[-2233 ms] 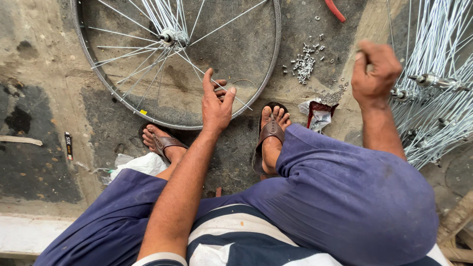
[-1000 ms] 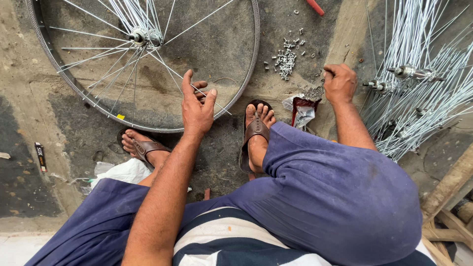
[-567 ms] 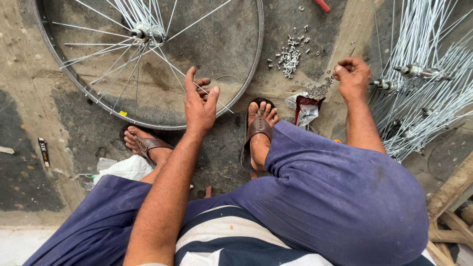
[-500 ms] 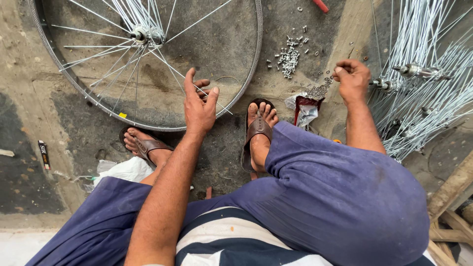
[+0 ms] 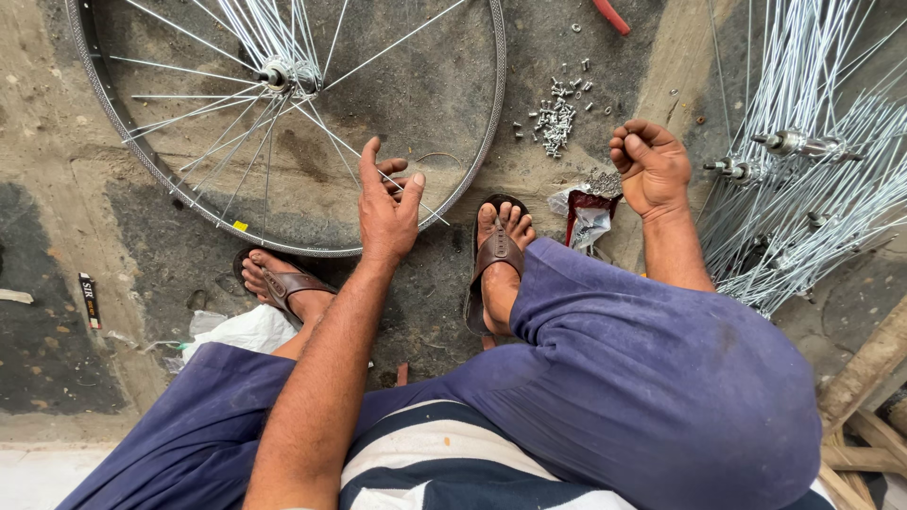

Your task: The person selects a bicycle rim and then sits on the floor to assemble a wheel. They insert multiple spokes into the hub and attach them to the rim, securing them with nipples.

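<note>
A bicycle wheel rim [image 5: 489, 123] lies flat on the concrete floor, with thin spokes running to its hub [image 5: 283, 76]. My left hand [image 5: 387, 203] rests at the near edge of the rim, its fingers pinched around one loose spoke [image 5: 430, 210]. My right hand [image 5: 652, 165] hovers with fingers curled tight just right of an open red packet [image 5: 588, 210] of small metal nipples. Anything inside its fingers is hidden.
A loose pile of nipples [image 5: 557, 113] lies beyond the rim. A heap of hubs with spokes attached [image 5: 803, 161] fills the right side. My sandalled feet [image 5: 496, 255] are below the rim, with a white bag [image 5: 246, 331] beside them. Wooden pieces [image 5: 869, 368] sit at the lower right.
My right hand dipped to the red packet, then rose and moved right with its fingers curled. My left hand has stayed on the spoke at the rim.
</note>
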